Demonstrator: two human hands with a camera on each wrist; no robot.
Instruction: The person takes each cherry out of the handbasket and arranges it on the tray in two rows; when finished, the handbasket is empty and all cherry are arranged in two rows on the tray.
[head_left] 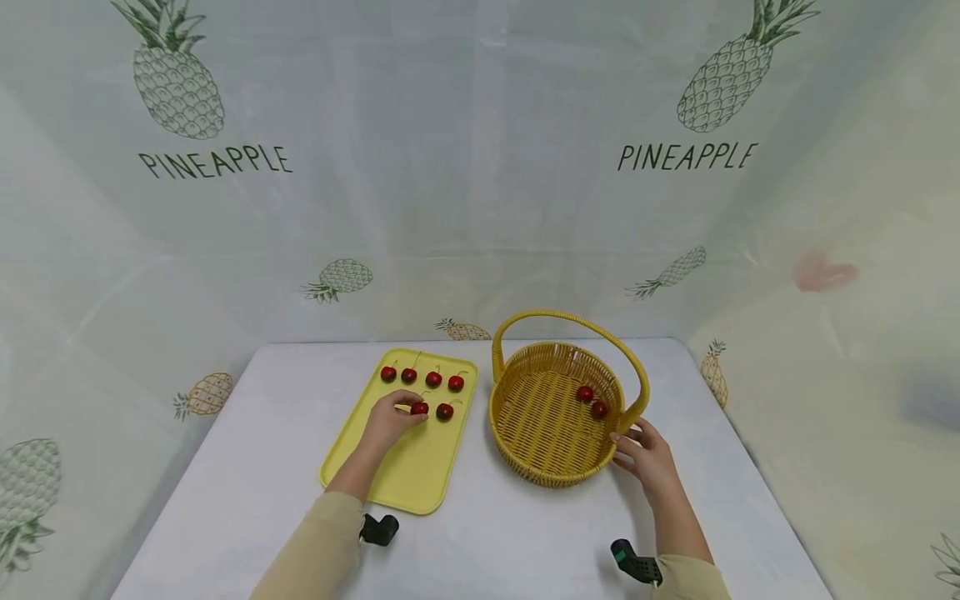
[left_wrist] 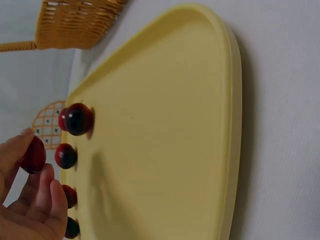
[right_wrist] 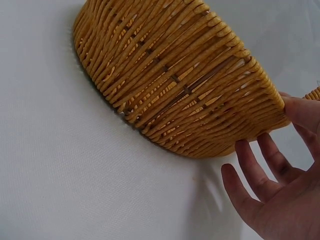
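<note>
A pale cloth [head_left: 480, 217] rises behind the worktop, printed with pineapples [head_left: 180, 92], some dark green and some orange, and twice with the word PINEAPPLE. The worktop [head_left: 517, 542] is white.

The basket [head_left: 551, 477], round and woven in golden yellow, sits on the right half of the worktop with its tall handle [head_left: 558, 314] arching above it. The tray [head_left: 405, 492], yellow and rectangular with rounded corners, lies just left of the basket, apart from it and slanting a little.

Two beige sleeves reach in from the near edge, the left sleeve [head_left: 315, 550] showing more than the right sleeve [head_left: 690, 579]. The left hand [head_left: 390, 423] is over the tray, pinching a cherry between its thumb and fingers; in the left wrist view its shadow falls on the tray. The right hand [head_left: 648, 460] grips the basket's rim at the right, near the foot of the handle, its other fingers spread beside the woven wall. A small black camera sits at each wrist: the left camera [head_left: 379, 530] and the right camera [head_left: 636, 563].

The held cherry [head_left: 419, 408] is dark red, over the middle of the tray. Five more lie on the tray: a back row [head_left: 433, 379] of four and a single cherry [head_left: 445, 412] in front, right of the held one. Two cherries [head_left: 599, 409] rest inside the basket, side by side near its right wall.
</note>
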